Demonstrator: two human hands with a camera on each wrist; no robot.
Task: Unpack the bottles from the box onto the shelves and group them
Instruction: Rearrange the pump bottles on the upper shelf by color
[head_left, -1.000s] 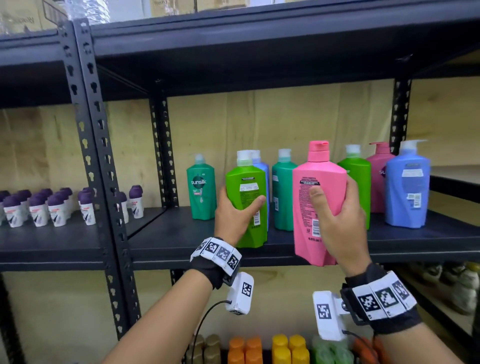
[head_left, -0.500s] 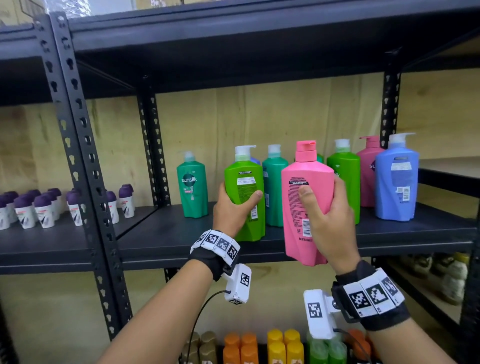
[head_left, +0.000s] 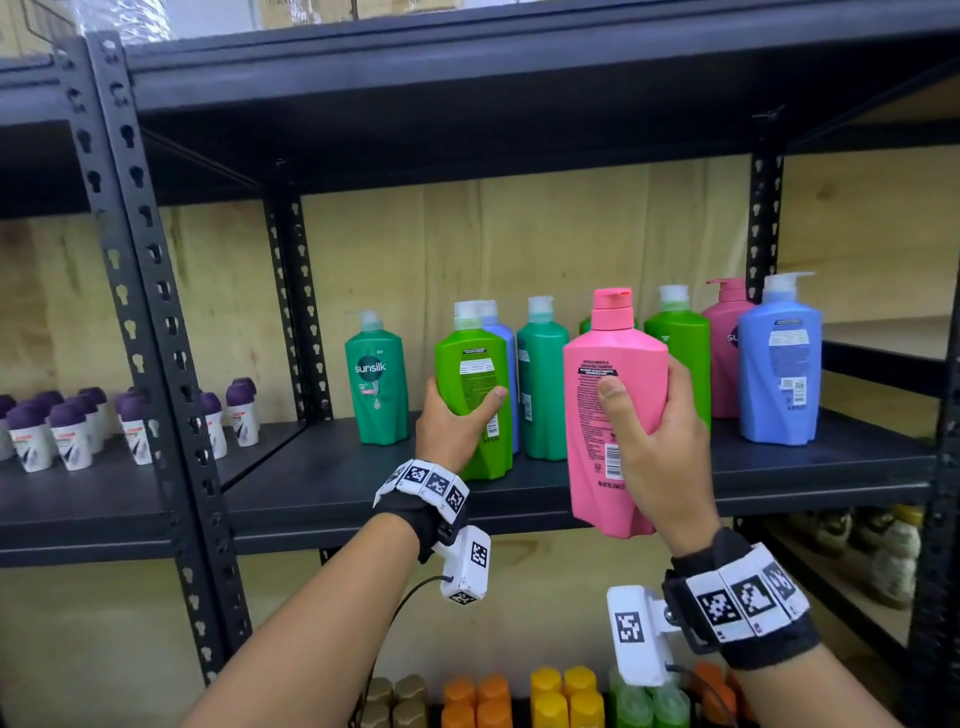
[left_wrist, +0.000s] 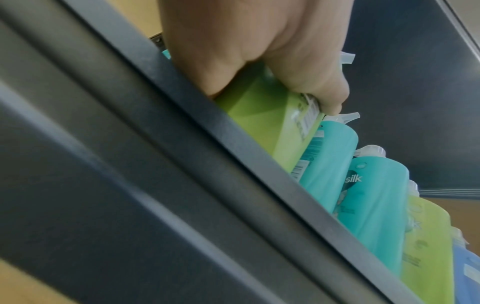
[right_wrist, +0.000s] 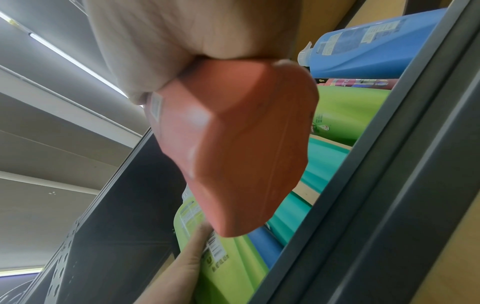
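Observation:
My left hand (head_left: 457, 426) grips a light green pump bottle (head_left: 475, 395) that stands near the front of the black shelf (head_left: 332, 488); the left wrist view shows the same green bottle (left_wrist: 272, 123) under my left hand (left_wrist: 259, 57). My right hand (head_left: 654, 441) holds a pink bottle (head_left: 613, 374) upright in the air in front of the shelf edge, its base below the shelf board. From the right wrist view the pink bottle's (right_wrist: 233, 154) underside fills the middle. Behind stand teal green (head_left: 376, 384), teal (head_left: 543, 384), blue (head_left: 779, 364), magenta (head_left: 727, 358) and green (head_left: 680, 353) bottles.
Small purple-capped roll-on bottles (head_left: 72, 431) stand on the left shelf bay. A perforated black upright (head_left: 150, 291) divides the bays. Orange and yellow caps (head_left: 519, 696) show on a lower shelf. Bare shelf board lies between the teal green bottle and the upright.
The view has shifted slightly. Both hands keep their grips; the pink bottle has risen a little and the green bottle has stayed on the shelf.

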